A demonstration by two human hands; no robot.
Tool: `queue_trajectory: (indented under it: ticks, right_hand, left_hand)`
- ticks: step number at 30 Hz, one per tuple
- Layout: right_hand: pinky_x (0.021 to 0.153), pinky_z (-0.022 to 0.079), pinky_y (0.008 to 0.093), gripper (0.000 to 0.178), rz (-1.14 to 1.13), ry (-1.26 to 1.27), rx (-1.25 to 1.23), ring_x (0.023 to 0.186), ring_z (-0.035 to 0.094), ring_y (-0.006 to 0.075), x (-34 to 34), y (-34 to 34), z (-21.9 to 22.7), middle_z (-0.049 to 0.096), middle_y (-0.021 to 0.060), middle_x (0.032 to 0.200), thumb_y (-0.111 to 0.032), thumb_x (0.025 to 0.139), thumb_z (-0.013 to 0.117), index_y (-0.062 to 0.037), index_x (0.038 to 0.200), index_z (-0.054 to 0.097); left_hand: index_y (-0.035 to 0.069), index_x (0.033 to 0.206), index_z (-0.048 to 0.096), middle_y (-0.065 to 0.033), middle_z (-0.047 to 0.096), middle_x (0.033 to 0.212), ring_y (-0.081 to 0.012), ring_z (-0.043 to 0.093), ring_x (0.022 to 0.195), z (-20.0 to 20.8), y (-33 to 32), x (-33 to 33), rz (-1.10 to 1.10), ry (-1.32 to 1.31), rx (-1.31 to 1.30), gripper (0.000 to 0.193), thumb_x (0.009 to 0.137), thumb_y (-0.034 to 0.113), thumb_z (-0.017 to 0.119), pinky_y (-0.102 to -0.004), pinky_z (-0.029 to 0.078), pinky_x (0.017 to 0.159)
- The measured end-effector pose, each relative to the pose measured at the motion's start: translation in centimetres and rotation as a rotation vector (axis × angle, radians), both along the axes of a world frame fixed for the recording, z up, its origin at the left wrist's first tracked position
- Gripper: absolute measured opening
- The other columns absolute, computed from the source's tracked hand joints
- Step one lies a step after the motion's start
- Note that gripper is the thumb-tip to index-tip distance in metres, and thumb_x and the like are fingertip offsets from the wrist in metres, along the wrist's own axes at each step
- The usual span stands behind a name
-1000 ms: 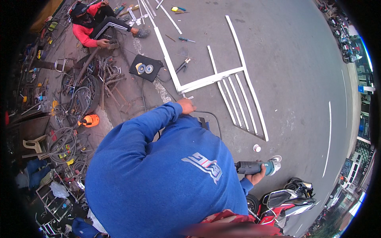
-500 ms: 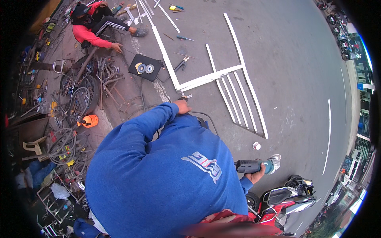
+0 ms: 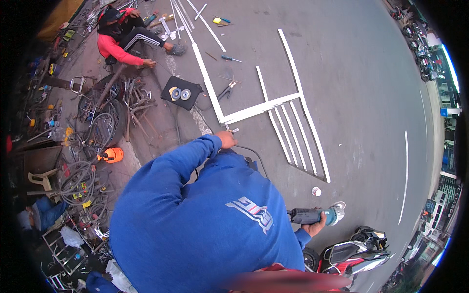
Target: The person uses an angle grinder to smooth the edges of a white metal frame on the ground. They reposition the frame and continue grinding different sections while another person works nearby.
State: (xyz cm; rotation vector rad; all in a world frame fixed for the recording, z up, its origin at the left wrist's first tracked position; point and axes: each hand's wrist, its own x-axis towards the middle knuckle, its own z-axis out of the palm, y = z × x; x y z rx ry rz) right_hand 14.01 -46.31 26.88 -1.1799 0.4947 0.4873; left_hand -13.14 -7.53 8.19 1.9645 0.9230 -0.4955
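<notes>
Teal-and-black angle grinder (image 3: 310, 215) in the right hand (image 3: 315, 228)

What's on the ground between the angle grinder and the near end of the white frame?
In the head view, a small round white object sits between the angle grinder in the right hand and the white frame.

Daylight's even, shadows soft, pic bends hvy nr blk rim.
</notes>
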Motion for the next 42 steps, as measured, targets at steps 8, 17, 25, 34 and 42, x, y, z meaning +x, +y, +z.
queue_trajectory:
  ticks: [8, 17, 25, 34, 42]
  right_hand:
    - [0.081, 0.054, 0.0380, 0.034, 0.074, -0.039, -0.006, 0.083, 0.064, 0.0250, 0.6, -0.5, -0.3, 0.066, 0.0127, 0.094, -0.020, 0.077, 0.070, -0.0020, 0.104, 0.060]
    - [0.080, 0.054, 0.0386, 0.032, 0.102, -0.027, 0.036, 0.085, 0.065, 0.0253, 1.2, 0.3, 0.4, 0.066, 0.0137, 0.096, -0.019, 0.079, 0.069, 0.0001, 0.103, 0.060]
    - [0.079, 0.054, 0.0382, 0.032, 0.118, -0.045, 0.030, 0.085, 0.065, 0.0253, 1.1, 0.5, 0.2, 0.066, 0.0138, 0.095, -0.019, 0.078, 0.070, -0.0004, 0.102, 0.060]
    - [0.079, 0.054, 0.0381, 0.033, 0.121, -0.044, 0.019, 0.084, 0.065, 0.0249, 1.0, 0.4, 0.2, 0.066, 0.0134, 0.095, -0.020, 0.077, 0.070, -0.0011, 0.102, 0.060]
    - [0.079, 0.054, 0.0379, 0.033, 0.118, -0.048, 0.033, 0.084, 0.065, 0.0250, 0.9, 0.3, 0.1, 0.066, 0.0138, 0.095, -0.020, 0.077, 0.070, -0.0002, 0.102, 0.059]
  left_hand:
    - [-0.004, 0.094, 0.070, -0.0253, 0.065, 0.107, -0.0394, 0.062, 0.102, -2.5, -1.1, 0.0, -0.006, -0.004, -0.019, 0.055, 0.090, 0.046, 0.047, -0.0459, 0.046, 0.092]
    - [-0.001, 0.090, 0.070, -0.0217, 0.067, 0.096, -0.0401, 0.063, 0.090, -2.4, -1.9, -1.0, 0.065, -0.048, -0.009, 0.047, 0.088, 0.040, 0.047, -0.0479, 0.047, 0.084]
    - [0.000, 0.095, 0.070, -0.0233, 0.067, 0.098, -0.0394, 0.063, 0.093, -2.3, -1.9, -0.9, 0.095, -0.049, 0.013, 0.048, 0.088, 0.041, 0.048, -0.0454, 0.047, 0.086]
    - [0.000, 0.094, 0.071, -0.0224, 0.068, 0.098, -0.0390, 0.064, 0.094, -0.3, -2.2, -0.9, 0.071, 0.021, -0.044, 0.050, 0.089, 0.045, 0.049, -0.0450, 0.047, 0.087]
    - [-0.001, 0.091, 0.071, -0.0233, 0.068, 0.098, -0.0406, 0.063, 0.095, -0.3, -2.0, -0.7, 0.057, 0.004, -0.027, 0.051, 0.089, 0.045, 0.049, -0.0464, 0.048, 0.087]
